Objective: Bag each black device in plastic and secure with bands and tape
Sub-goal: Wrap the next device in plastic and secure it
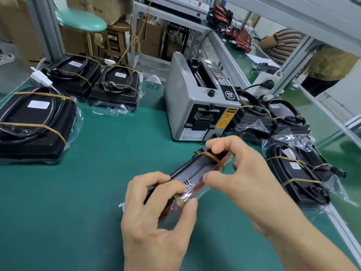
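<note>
We hold a black device (192, 173) on edge above the green worktop (109, 153), slanting from near left up to far right, its plastic bag (187, 196) clinging round it. Our left hand (156, 212) grips the near end, fingers curled over the top and thumb pressed against the side just by a tan rubber band (178, 201). Our right hand (240, 173) comes in from the right: its thumb pinches the bag at the middle of the device while the fingers curl over the far end, beside a second band (214, 158).

Ahead of the device stands a grey tape machine (195, 106), close to our right fingertips. Bagged, banded devices crowd the right side (297, 173), near our right wrist, and three more (33, 122) sit along the left and far left. Between these piles lies an open stretch of green mat to the left of our hands. The worktop's metal edge (343, 231) runs down the right, close under our right forearm.
</note>
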